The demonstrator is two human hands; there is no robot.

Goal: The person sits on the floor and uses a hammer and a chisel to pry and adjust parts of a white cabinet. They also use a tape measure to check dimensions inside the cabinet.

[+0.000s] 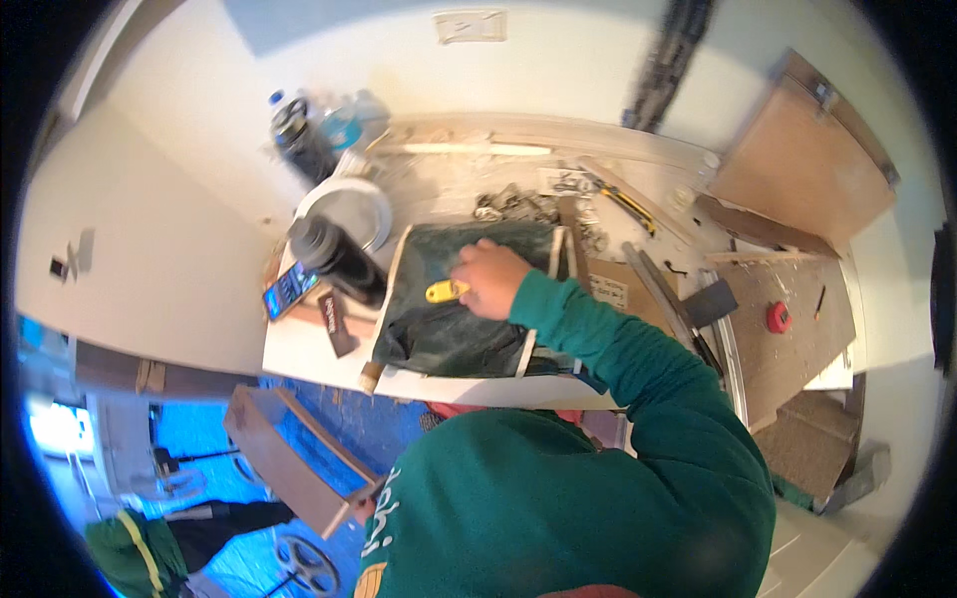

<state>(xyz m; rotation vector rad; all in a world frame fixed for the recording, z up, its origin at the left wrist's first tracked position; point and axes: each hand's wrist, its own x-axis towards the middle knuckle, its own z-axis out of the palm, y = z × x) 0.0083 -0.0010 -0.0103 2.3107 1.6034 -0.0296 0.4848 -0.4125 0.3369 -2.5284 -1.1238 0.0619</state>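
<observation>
Right hand (490, 281): fingers closed on one end of a small yellow tool (445, 291), held over the dark cloth (449, 344) on the worktop (311, 351). Gripped end of tool hidden by the fingers; exact kind can't be made out. Whether the cloth is touched by it can't be told.

Left hand (367, 508): only a sliver shown at a corner of the wooden frame (281, 463), rest covered by the green sweatshirt (558, 498). Finger state can't be told. Frame is seen tilted, lower left, with blue floor covering (374, 429) visible through it; its support can't be confirmed.

Near edge of worktop partly blocked by the torso. Phone (290, 290) and black bottle (344, 261) are seen left of the cloth, yellow-and-black knife (628, 206) to the right. Debris (513, 204) behind the cloth is too blurred to sort. Green clothing (130, 553) at lower left is cut by the lens rim.
</observation>
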